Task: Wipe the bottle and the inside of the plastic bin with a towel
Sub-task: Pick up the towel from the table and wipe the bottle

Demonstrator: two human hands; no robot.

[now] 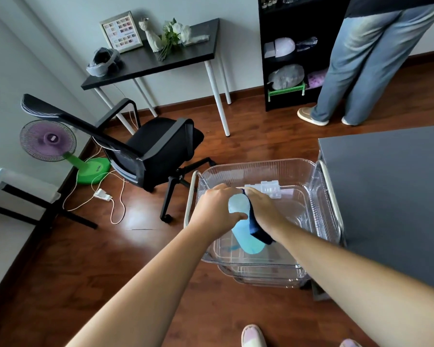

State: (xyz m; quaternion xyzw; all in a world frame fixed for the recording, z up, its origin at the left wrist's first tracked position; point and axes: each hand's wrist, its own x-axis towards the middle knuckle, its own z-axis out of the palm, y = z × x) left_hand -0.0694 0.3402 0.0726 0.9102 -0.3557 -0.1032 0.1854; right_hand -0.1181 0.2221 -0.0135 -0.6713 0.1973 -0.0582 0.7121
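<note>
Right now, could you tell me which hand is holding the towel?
The right hand holds the dark blue towel against the bottle; the left hand only grips the bottle.

light: bright, soft, even | glare: pale sheen on wooden floor, glints on clear plastic bin rim | shadows: faint, diffuse under office chair | focus: sharp centre | distortion: walls bow toward frame edges

bottle: light blue, tilted above bin | towel: navy, against bottle | bin: clear plastic
</note>
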